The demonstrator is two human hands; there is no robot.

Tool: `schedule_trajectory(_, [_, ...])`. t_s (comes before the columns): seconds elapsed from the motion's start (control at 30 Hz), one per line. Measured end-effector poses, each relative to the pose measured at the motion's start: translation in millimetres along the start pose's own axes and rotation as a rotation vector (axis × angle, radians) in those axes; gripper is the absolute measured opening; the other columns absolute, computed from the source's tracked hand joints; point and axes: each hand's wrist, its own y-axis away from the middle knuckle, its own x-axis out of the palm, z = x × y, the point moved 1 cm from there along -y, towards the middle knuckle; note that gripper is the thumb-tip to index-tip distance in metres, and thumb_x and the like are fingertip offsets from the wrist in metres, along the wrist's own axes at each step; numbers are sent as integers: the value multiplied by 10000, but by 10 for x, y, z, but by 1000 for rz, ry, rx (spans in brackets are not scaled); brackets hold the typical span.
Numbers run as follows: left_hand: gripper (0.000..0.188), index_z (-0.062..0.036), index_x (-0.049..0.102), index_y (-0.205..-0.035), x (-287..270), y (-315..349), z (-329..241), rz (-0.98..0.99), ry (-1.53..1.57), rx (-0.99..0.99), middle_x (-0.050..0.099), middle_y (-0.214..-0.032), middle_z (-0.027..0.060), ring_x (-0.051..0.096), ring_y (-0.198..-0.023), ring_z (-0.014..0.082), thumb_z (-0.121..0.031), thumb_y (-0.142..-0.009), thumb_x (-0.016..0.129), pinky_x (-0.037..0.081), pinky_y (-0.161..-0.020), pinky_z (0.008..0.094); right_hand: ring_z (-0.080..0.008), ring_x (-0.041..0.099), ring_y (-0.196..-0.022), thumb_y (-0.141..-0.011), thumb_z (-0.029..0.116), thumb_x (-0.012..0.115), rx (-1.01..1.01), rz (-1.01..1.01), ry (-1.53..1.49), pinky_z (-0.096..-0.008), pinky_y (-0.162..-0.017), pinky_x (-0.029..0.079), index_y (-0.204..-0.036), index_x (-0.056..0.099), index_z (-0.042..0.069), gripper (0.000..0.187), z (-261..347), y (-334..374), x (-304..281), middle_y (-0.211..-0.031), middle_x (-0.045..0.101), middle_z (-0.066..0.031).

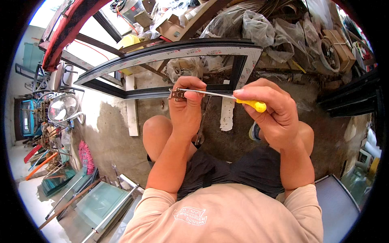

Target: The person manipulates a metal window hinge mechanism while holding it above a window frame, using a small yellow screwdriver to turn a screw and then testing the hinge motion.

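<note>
My left hand (187, 103) is closed around a small brown metal fitting (177, 94), which pokes out to the left past the fingers. A screwdriver (251, 104) with a yellow handle lies in the grip of my right hand (272, 108), held between thumb and fingers. Its thin steel shaft (210, 94) runs leftward to the fitting; whether the tip sits in a screw is too small to tell. Just beyond both hands stands a dark window frame (170, 52) with a white, printed protective film along its face.
White strips (132, 117) lie on the floor under the frame. Plastic-wrapped goods (259, 28) and cardboard boxes (170, 27) pile up behind it. Glass panes (99, 206) lean at lower left, near a pink bundle (86, 156). A fan (63, 107) stands left; dark profiles (348, 93) lie right.
</note>
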Motion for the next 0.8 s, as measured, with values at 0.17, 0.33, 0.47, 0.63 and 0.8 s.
schedule_trajectory(0.17, [542, -24, 574, -1138, -22, 5, 19, 28, 15, -3, 584, -1001, 49, 541, -912, 162, -527, -976, 693, 455, -872, 327, -242, 672, -1005, -835, -72, 716, -106, -61, 231, -312, -833, 533, -1221, 795, 113, 435, -3, -34, -23, -1159, 720, -121])
schedule_trajectory(0.33, [532, -27, 577, -1141, 9, 9, 1, 6, 13, 0, 588, -1009, 51, 544, -922, 162, -521, -979, 693, 453, -874, 315, -245, 629, -957, -791, -48, 759, -198, -178, 489, -318, -777, 521, -1255, 795, 171, 515, -21, -41, -25, -1134, 685, -108])
schedule_trajectory(0.47, [560, -33, 583, -1152, -30, 8, -10, -3, -46, 0, 605, -1024, 47, 554, -932, 148, -545, -963, 707, 458, -874, 299, -231, 605, -886, -780, 0, 803, -136, -240, 725, -322, -721, 506, -1299, 777, 185, 552, 45, -36, -21, -1038, 654, -81])
schedule_trajectory(0.63, [529, -43, 670, -1099, 77, 10, -138, -109, -194, 74, 575, -917, -48, 480, -815, 44, -550, -967, 749, 368, -715, 222, -213, 578, -792, -838, 62, 827, 42, -153, 685, -342, -668, 484, -1367, 734, 158, 546, 8, -12, -27, -920, 612, -51])
schedule_trajectory(0.8, [511, -31, 680, -1090, 59, -27, -175, -101, -261, 178, 568, -928, -41, 473, -806, 49, -518, -967, 771, 372, -703, 215, -144, 586, -831, -966, 211, 773, 162, -66, 279, -306, -710, 471, -1429, 672, 68, 495, -26, -4, -65, -938, 638, -81])
